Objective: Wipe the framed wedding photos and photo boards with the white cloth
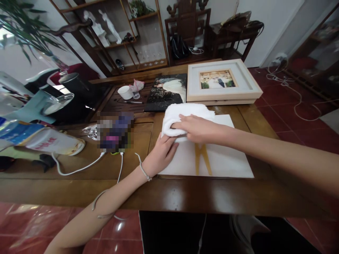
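A white panel [225,155] lies flat on the wooden table and carries a yellow V-shaped mark [202,160]. On its far left part rests a folded white towel [185,110]. My right hand [197,127] grips the towel from above, a finger dipping into its fold. Against the panel's left edge, my left hand [162,152] lies with fingers stretched out, their tips beside the towel's near edge. The towel covers the panel's far left corner.
Behind the towel are a dark photo panel [169,90] and a pale framed picture [225,77]. To the left stand a white cup [125,92], a large can [55,141], a pixelated object [115,132] and white cables [79,173]. The table's near edge [172,197] runs below my forearms.
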`<act>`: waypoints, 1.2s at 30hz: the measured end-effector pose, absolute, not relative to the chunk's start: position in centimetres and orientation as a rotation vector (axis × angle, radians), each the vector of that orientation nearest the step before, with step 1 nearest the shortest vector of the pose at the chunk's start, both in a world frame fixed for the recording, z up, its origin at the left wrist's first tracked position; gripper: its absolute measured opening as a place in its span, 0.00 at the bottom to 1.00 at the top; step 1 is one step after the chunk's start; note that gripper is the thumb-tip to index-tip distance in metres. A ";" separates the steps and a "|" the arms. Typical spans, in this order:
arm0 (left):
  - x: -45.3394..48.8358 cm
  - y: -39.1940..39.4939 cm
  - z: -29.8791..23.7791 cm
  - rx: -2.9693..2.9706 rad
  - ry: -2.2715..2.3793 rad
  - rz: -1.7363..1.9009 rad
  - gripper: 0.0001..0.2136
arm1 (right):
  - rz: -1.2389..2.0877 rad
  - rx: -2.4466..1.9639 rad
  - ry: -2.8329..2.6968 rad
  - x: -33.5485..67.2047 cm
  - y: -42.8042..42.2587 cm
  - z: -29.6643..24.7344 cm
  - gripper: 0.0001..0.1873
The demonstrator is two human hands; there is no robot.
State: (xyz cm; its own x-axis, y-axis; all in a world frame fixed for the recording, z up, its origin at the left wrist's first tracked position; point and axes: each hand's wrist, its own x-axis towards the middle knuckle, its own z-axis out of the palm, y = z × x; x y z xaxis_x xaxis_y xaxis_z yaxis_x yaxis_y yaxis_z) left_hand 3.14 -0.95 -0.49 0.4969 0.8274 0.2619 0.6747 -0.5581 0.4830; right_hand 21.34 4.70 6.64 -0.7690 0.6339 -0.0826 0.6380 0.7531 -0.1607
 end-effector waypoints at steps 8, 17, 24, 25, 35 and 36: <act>2.8 -1.0 -1.1 2.403 1.314 0.579 0.19 | -0.120 1.382 2.687 31.7 3.6 5.4 0.36; 2.9 -0.9 -1.5 2.422 1.314 0.630 0.19 | 0.130 1.145 3.157 35.0 -5.8 1.3 0.24; 2.9 -0.9 -1.4 2.417 1.320 0.590 0.20 | -0.014 0.853 3.231 35.0 -7.7 2.1 0.13; 2.9 -0.9 -1.3 2.417 1.318 0.581 0.20 | -0.025 0.844 3.214 35.3 -6.8 2.2 0.15; 2.8 -0.9 -1.3 2.427 1.292 0.576 0.19 | -0.088 1.099 3.070 36.2 4.8 2.4 0.31; 2.8 -0.9 -1.3 2.424 1.293 0.581 0.19 | -0.098 1.128 3.054 36.1 5.0 2.6 0.32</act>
